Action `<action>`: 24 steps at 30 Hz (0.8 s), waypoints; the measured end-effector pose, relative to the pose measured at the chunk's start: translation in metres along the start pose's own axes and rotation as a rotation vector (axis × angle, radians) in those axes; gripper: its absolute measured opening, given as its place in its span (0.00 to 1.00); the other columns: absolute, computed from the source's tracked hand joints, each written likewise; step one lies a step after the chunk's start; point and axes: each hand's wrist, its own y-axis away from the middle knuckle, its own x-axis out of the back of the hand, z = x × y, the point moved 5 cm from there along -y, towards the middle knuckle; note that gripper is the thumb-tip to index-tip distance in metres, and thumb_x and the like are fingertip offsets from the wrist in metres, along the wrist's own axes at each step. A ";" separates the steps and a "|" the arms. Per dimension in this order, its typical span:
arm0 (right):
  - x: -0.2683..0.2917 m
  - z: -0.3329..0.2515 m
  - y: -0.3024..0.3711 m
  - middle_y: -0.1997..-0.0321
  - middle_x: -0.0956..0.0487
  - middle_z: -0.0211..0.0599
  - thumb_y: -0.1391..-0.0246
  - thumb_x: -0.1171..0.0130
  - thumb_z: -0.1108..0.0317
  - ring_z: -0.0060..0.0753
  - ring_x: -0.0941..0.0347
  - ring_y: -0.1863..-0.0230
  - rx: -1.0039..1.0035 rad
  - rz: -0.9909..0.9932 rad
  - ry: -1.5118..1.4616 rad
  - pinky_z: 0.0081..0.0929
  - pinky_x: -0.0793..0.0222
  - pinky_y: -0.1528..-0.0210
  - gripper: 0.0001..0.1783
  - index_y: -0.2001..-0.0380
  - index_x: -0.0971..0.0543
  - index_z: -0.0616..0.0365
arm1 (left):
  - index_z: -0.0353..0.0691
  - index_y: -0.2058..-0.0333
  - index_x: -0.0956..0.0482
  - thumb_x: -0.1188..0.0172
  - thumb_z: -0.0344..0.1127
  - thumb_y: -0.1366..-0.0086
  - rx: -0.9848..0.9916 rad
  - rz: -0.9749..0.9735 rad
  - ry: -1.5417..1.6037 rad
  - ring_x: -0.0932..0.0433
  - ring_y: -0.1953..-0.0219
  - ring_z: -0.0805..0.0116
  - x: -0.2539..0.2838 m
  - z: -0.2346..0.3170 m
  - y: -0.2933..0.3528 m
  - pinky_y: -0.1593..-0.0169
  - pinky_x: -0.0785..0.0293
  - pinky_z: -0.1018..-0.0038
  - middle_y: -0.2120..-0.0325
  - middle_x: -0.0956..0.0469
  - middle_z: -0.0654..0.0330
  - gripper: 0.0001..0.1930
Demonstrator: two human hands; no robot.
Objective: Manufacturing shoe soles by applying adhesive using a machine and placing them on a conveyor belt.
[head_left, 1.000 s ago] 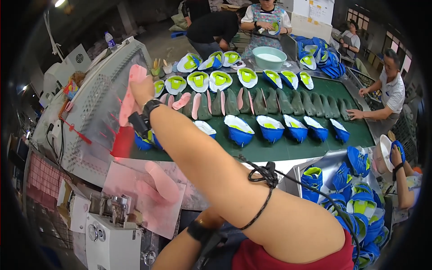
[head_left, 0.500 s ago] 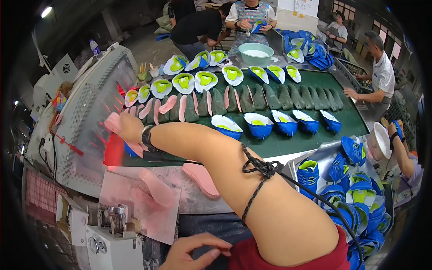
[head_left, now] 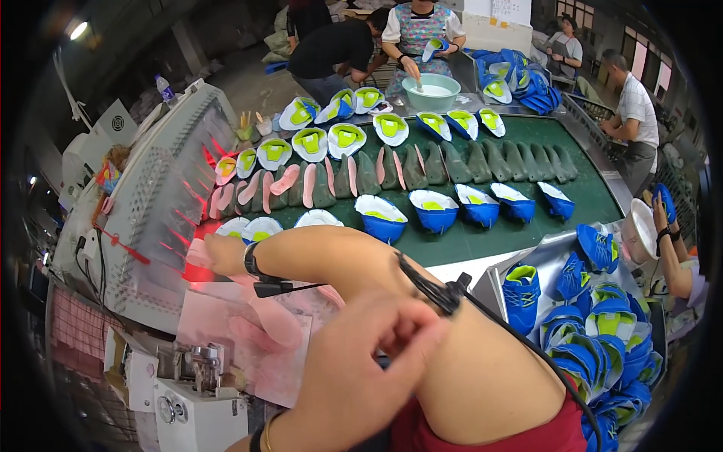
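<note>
My right hand (head_left: 226,255), with a black watch at the wrist, reaches across to the left end of the green conveyor belt (head_left: 482,235). Its fingers are closed on a pink insole (head_left: 198,251) in red light by the machine's opening. My left hand (head_left: 369,361) is raised in front of my right arm, fingers curled and fingertips close to the black cord (head_left: 433,292) tied round that arm. Whether those fingers hold anything is hidden. Below the right hand, a pink insole (head_left: 277,322) lies on a pink-stained board (head_left: 197,310).
Rows of blue-and-white shoe uppers (head_left: 433,211) and dark green lasts (head_left: 476,163) line the belt, with pink insoles among the lasts. Blue shoes fill a metal tray (head_left: 488,285) at right. Left stands a perforated machine (head_left: 162,162). Behind the belt, a co-worker's hand dips into a green basin (head_left: 431,94).
My right hand has moved nearer me with the pink insole, baring uppers behind my forearm. My left hand has risen toward my right arm. The co-worker's hand has lowered into the basin.
</note>
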 end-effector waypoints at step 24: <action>0.003 -0.002 0.031 0.57 0.22 0.58 0.56 0.33 0.55 0.60 0.24 0.54 0.069 -0.136 -0.041 0.48 0.28 0.54 0.31 0.56 0.30 0.67 | 0.40 0.64 0.17 0.30 0.29 0.47 -0.344 0.056 -0.318 0.22 0.53 0.55 -0.023 0.027 -0.006 0.46 0.30 0.62 0.59 0.20 0.55 0.11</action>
